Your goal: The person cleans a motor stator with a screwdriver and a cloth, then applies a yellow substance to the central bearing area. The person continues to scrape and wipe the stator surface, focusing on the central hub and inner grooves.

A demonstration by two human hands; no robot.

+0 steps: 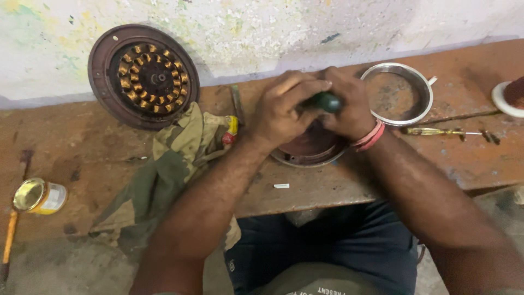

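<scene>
Two hands, your left hand (pixel 284 112) and right hand (pixel 349 106), wrap a dark green handle (pixel 326 101); a yellow-labelled round tin (pixel 39 196) lies at eight o'clock.

A dark green tool handle (pixel 326 101) stands upright over a round brown metal motor part (pixel 311 150) on the bench
</scene>
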